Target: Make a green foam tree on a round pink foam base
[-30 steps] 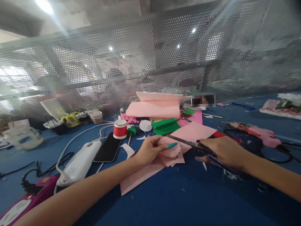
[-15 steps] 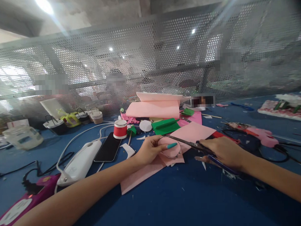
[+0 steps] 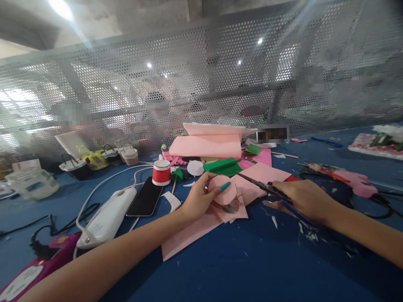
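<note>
Scissors (image 3: pixel 257 183) have backed off to the right: half a second ago the blades crossed the pink disc (image 3: pixel 224 192) at its top edge, now the tip sits just right of it. Disc has shifted a little too, lifted with the left hand.

Head view: left fingers (image 3: pixel 212 195) grasping the disc at its left side, thumb on top, rest mostly hidden behind. Right fingers (image 3: pixel 286 189) clenched round the scissors' handles. Can't tell if the blade tip touches the disc.

Pink sheets (image 3: pixel 188 239) lie on the surface (image 3: pixel 225 273) under and around the left fingers; one reaches right, under the blades. Beyond the left fingers: green paper (image 3: pixel 223 166), white disc (image 3: pixel 195 168), then pink roll (image 3: pixel 206 146) further back. Left of them: phone (image 3: pixel 144 199), with the red cup (image 3: pixel 161 173) at its far end, and white device (image 3: pixel 107 218) beside it. Right of the right fingers, farther out: pink glue gun (image 3: pixel 349 179).
</note>
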`<state>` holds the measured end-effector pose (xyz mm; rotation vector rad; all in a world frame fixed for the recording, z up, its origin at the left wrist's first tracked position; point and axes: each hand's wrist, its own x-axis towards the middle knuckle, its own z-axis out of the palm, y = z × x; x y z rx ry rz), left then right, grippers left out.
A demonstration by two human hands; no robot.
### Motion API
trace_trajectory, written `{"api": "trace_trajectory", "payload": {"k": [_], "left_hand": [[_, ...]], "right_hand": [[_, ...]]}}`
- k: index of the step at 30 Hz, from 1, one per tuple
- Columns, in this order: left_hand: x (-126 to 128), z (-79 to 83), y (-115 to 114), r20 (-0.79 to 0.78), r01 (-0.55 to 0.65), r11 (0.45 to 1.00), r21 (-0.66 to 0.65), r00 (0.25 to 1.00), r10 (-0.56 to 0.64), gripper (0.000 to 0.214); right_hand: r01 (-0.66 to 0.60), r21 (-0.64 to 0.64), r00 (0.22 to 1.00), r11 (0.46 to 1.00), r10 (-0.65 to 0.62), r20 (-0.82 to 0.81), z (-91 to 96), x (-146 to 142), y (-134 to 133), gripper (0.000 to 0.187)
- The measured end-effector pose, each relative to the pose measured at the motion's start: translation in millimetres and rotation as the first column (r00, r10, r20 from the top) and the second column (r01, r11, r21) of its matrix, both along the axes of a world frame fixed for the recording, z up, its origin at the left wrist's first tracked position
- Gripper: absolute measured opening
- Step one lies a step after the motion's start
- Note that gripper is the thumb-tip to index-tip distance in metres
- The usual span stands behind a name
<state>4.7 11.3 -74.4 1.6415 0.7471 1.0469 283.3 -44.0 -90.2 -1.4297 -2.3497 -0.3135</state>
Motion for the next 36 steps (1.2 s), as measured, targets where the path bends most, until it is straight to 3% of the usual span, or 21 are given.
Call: {"api": "trace_trajectory", "payload": {"k": [3, 8, 13, 20, 28, 36], "left_hand": [[-0.7, -0.9, 2.9, -0.022, -0.023, 0.999, 0.035, 0.999, 0.024, 0.029], [-0.8, -2.0, 4.3, -0.040, 0.054, 0.997, -0.063, 0.998, -0.056, 0.040], [-0.2, -2.2, 5.1, -0.024, -0.028, 1.000, -0.004, 0.999, 0.028, 0.048], [0.6, -0.4, 2.5, -0.009, -0.098, 0.995, 0.000, 0.995, 0.098, 0.032], [0.6, 0.5, 3.1, 0.038, -0.139, 0.990, 0.033, 0.990, 0.137, 0.031], [-0.1, 2.9, 1.1, 0.062, -0.119, 0.993, 0.017, 0.991, 0.118, 0.032]], "right_hand": [[-0.005, -0.012, 1.000, 1.000, 0.005, -0.002, 2.0, -0.8, -0.8, 0.031], [0.001, -0.013, 1.000, 1.000, -0.001, -0.009, 3.0, -2.3, -1.2, 0.033], [0.030, -0.056, 0.999, 0.998, -0.031, -0.009, 3.1, -2.8, -1.5, 0.034], [0.046, 0.017, 0.999, 0.999, -0.045, -0.031, 0.7, -4.2, -0.3, 0.038], [0.031, 0.060, 0.999, 0.998, -0.034, 0.039, 2.1, -8.7, 15.0, 0.043], [0.027, 0.022, 0.996, 0.999, -0.029, 0.084, 13.6, -15.1, 9.8, 0.043]]}}
